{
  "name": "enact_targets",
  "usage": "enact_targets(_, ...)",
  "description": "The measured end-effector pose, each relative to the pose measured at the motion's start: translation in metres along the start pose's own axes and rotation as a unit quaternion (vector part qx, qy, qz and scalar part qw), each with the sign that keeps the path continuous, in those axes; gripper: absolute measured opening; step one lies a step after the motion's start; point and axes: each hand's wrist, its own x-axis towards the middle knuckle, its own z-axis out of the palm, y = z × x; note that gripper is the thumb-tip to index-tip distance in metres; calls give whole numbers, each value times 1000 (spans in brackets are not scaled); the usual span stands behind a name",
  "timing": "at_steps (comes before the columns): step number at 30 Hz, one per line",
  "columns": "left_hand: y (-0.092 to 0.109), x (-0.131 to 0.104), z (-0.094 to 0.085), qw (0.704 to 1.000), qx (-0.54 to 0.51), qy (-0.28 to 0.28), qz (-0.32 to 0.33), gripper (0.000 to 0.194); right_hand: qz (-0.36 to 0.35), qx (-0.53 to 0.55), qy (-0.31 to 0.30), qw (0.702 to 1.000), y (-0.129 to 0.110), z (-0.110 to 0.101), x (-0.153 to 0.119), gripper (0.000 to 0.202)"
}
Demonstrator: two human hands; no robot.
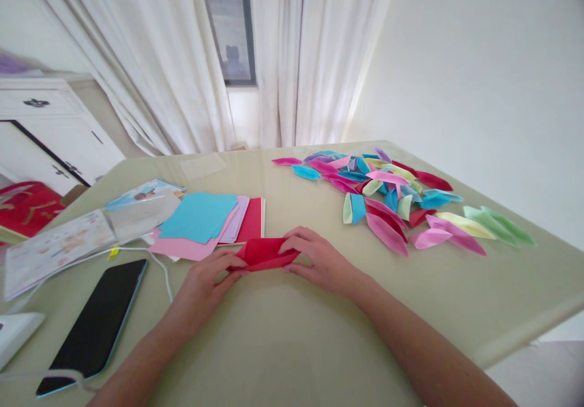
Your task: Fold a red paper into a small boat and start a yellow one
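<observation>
Holds a red, boat-shaped folded paper [267,253] at the middle of a pale green table [283,340]. Pinches one end with the left hand [203,288], fingers nearly closed; grips the other with the right hand [323,262], fingers loosely curved. Has blue, pink, lilac and red paper sheets [198,215] just beyond, a black phone [95,325] at left, scattered multicoloured folded papers [387,177] at right.

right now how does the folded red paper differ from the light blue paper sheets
The folded red paper is narrow and creased; the light blue paper sheets lie flat. The left hand and right hand hold the red one; the blue sheets overlap pink paper. Both are plain paper.
</observation>
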Motion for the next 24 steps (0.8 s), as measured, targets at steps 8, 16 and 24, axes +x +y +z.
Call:
enact_targets(8, 8, 7, -5, 988, -119, 25, -91, 21, -4, 140, 126, 982, -6, -6, -3, 39)
enact_targets(16, -1, 1, 5, 996, -79, -15, -25, 22, 13, 221, 126, 967, -12, -4, -1, 9)
enact_targets(24, 38, -10, 15, 985, 70, 114, 108, 40, 21, 164, 109, 980, -23, 5, -3, 4)
